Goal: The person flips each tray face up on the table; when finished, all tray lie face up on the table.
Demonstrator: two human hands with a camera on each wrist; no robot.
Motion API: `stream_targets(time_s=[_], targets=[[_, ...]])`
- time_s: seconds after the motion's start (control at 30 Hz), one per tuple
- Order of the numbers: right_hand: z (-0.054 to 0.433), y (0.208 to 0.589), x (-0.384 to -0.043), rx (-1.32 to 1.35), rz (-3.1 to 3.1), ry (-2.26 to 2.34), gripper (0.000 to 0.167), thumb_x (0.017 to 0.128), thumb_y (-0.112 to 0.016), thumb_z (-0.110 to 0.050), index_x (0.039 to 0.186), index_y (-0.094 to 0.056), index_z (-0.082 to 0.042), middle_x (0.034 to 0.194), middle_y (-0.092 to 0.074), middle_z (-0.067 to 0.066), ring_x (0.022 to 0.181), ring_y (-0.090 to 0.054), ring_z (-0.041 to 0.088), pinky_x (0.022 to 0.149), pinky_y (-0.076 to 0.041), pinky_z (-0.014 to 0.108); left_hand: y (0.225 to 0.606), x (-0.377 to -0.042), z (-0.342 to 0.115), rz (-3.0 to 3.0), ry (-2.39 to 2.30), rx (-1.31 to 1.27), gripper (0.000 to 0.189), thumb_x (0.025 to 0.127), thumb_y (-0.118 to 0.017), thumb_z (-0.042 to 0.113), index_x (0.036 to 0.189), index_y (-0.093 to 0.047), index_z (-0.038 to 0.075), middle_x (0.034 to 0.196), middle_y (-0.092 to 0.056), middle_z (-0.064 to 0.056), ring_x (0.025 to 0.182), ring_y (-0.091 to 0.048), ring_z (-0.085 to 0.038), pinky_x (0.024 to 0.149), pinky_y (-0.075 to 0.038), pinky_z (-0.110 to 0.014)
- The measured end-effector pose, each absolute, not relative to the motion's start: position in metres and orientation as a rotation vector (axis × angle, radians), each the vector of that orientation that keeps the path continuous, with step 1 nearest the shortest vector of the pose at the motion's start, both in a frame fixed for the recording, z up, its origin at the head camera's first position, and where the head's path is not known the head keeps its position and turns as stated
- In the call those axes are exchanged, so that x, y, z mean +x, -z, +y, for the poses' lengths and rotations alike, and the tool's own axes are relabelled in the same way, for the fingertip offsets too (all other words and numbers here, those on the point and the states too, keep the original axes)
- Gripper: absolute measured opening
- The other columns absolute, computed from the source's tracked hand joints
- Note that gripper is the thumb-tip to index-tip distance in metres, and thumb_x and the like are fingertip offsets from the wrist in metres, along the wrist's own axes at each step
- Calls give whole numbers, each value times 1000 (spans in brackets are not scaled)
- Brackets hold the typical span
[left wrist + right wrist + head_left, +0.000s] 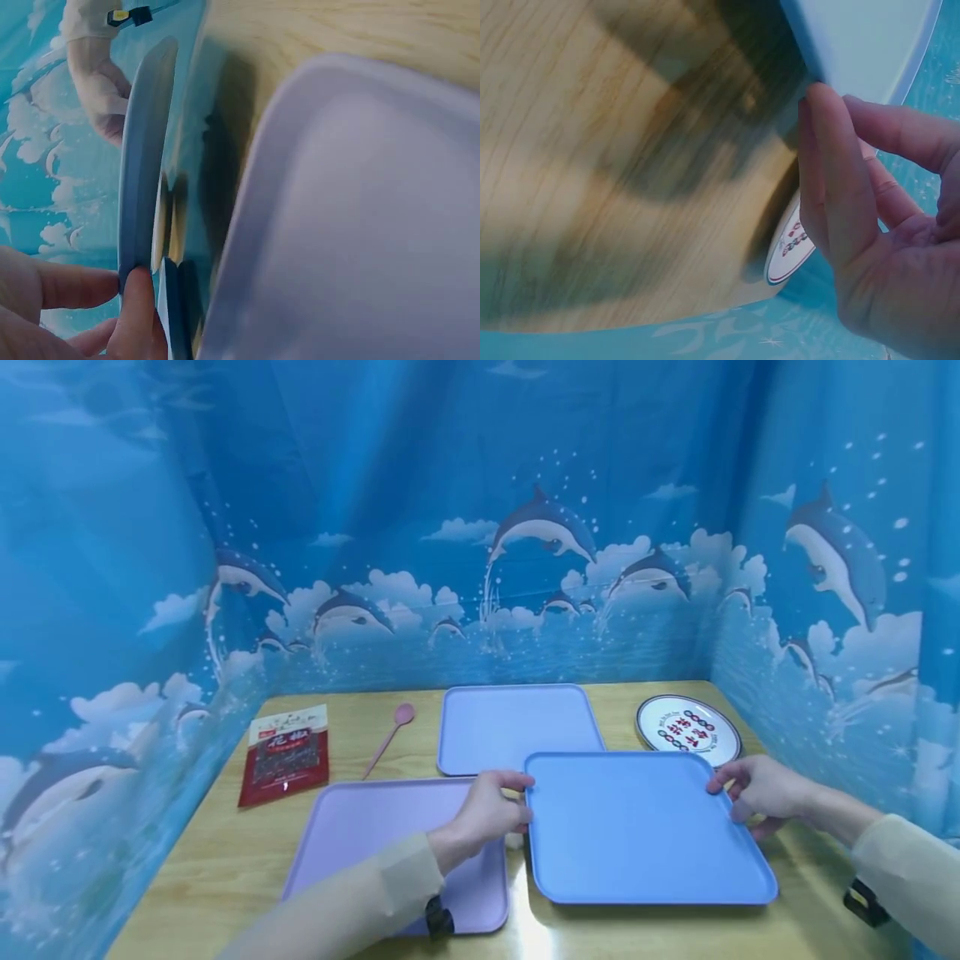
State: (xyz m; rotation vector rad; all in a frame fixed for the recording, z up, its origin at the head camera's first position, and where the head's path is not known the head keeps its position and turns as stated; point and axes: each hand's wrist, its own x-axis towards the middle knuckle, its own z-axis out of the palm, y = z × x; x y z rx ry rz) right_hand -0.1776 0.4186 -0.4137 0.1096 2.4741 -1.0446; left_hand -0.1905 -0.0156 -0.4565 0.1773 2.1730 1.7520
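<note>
A blue rectangular tray [648,831] is held above the table between both hands. My left hand [491,814] pinches its left edge, and my right hand [765,789] pinches the right edge. In the left wrist view the tray [142,165] appears edge-on, raised off the wood, with the left thumb and a finger on its rim. The right wrist view has the right fingers [832,150] on the tray's rim [810,45], its shadow falling on the table. Below my left forearm lies a purple tray [397,818], partly covered by the arm.
A lavender tray [517,722] lies at the back middle. Behind my right hand is a round white plate [686,727] with red lettering. At the left are a pink spoon [403,715] and a red packet [288,752]. Dolphin-print curtains [450,527] surround the wooden table [202,877].
</note>
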Motion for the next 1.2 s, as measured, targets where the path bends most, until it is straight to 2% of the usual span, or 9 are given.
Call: stream_targets(time_s=[0.17, 0.27, 0.5, 0.57, 0.63, 0.77, 0.83, 0.97, 1.2], targets=[[420, 420, -178, 132, 2441, 1036, 46, 86, -74, 7, 131, -69, 8, 102, -56, 10, 89, -61, 21, 66, -71, 43, 461, -184, -12, 2213, -1683, 193, 59, 79, -74, -18, 136, -77, -1, 104, -78, -18, 67, -77, -22, 64, -71, -34], [420, 422, -179, 143, 2440, 1020, 45, 86, -76, 5, 130, -70, 6, 105, -59, 12, 90, -65, 22, 68, -72, 44, 462, -182, -10, 2268, -1635, 234, 60, 76, -74, -20, 133, -78, -1, 95, -78, -15, 67, -75, -19, 62, -69, -31], [421, 422, -176, 156, 2447, 976, 36, 89, -79, 3, 124, -72, 4, 100, -58, 9, 82, -64, 21, 66, -70, 39, 481, -189, -3, 2470, -1422, 466, 62, 70, -73, -15, 130, -80, 0, 87, -77, -4, 64, -68, -11, 52, -61, -27], [422, 423, -175, 150, 2454, 968, 33, 89, -80, 2, 120, -72, 3, 95, -57, 6, 76, -63, 19, 64, -68, 38, 488, -192, -1, 2513, -1343, 529, 64, 70, -72, -12, 131, -80, 3, 89, -78, -3, 63, -66, -6, 51, -59, -24], [424, 425, -174, 131, 2464, 961, 30, 88, -80, 3, 117, -73, 3, 88, -57, 4, 70, -61, 18, 62, -65, 35, 490, -193, 1, 2554, -1256, 594, 64, 69, -72, -12, 131, -81, 3, 99, -81, -7, 65, -64, -6, 52, -57, -23], [426, 428, -172, 113, 2482, 926, 27, 85, -80, 3, 112, -74, 2, 77, -57, 1, 61, -58, 15, 59, -60, 31, 510, -203, 6, 2647, -1058, 692, 65, 66, -74, -6, 129, -83, 10, 118, -84, -5, 77, -65, -6, 64, -57, -21], [426, 429, -171, 115, 2492, 904, 26, 85, -81, 3, 110, -74, 1, 75, -57, 1, 60, -58, 14, 59, -60, 30, 514, -204, 8, 2666, -999, 710, 64, 66, -77, -5, 127, -84, 10, 123, -84, -7, 88, -68, -10, 77, -62, -24], [423, 430, -171, 121, 2526, 836, 23, 85, -82, 2, 107, -75, -1, 77, -60, 3, 64, -62, 17, 60, -62, 33, 522, -208, 11, 2702, -881, 743, 59, 68, -80, 0, 125, -85, 13, 127, -83, -7, 106, -69, -11, 101, -63, -29], [413, 426, -178, 73, 2618, 653, 20, 83, -84, -3, 102, -79, -3, 79, -64, 5, 68, -66, 18, 58, -64, 32, 527, -210, 9, 2768, -805, 750, 55, 68, -83, 5, 122, -86, 13, 123, -84, -5, 114, -71, -15, 108, -63, -33]])
